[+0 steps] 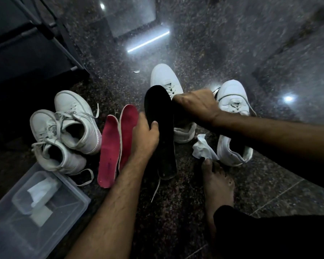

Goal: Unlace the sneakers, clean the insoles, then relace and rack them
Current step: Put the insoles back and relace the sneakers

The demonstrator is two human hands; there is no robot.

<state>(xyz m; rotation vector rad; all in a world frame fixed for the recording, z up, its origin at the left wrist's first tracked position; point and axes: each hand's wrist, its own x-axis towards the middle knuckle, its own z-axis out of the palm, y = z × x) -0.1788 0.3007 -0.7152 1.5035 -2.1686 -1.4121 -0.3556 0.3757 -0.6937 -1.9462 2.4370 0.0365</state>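
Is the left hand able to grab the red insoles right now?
Probably not yet. The left hand grips the black insole, so it is busy. The red insoles lie bare on the floor right beside it, with nothing on top, so once it lets go they look easy to reach.

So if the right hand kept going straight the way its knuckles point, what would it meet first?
Probably the black insole that the left hand grips: the right hand points leftward at its upper part and already looks close or touching. Depth is unclear from one view.

Dark, shiny stone floor (pixel 204 43) with shoes on it.
Four white sneakers (pixel 77 120), two red insoles (pixel 108 150), a crumpled wipe (pixel 202 146) and a clear plastic box (pixel 71 195) lie there.
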